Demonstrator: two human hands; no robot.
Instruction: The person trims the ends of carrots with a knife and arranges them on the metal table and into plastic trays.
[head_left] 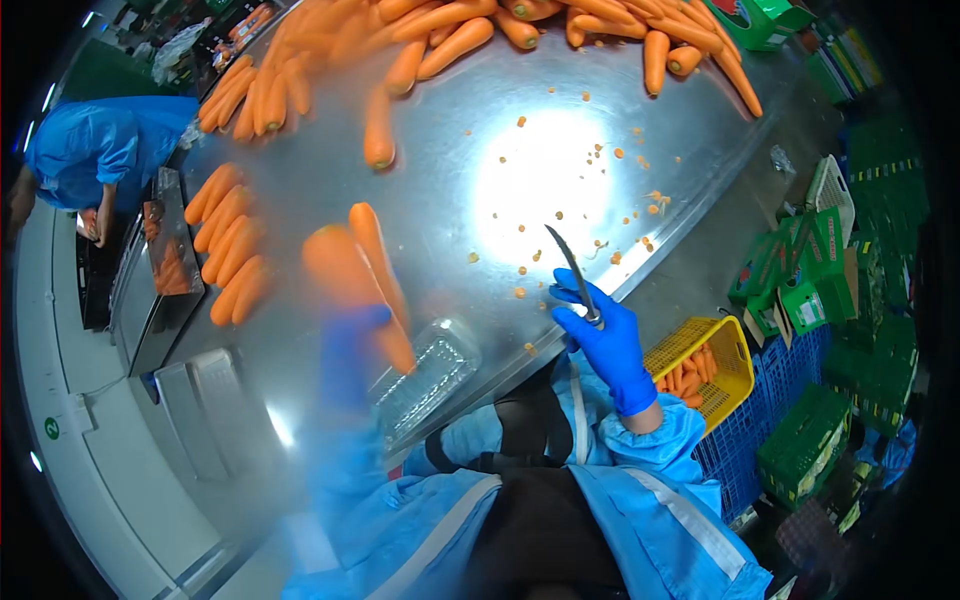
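Our right hand, gloved in blue, lies toward 3 o'clock from the middle of the view, with its fingers wrapped around the handle of a curved knife; the blade points toward 11. Our left hand, toward 8, is too blurred for us to tell whether it is closed. A blurred carrot shows just beyond it, toward 9 o'clock, overlapping a sharper long carrot. Just beside them, toward 7, we see a clear plastic tray near the edge of the metal surface. A big carrot pile fills 12 o'clock, and a row of carrots lies between 9 and 10. Small orange trimmings are scattered around 1. Between 3 and 4, a yellow crate holds more carrots. Toward 10, another person in a blue gown bends over a dark container.
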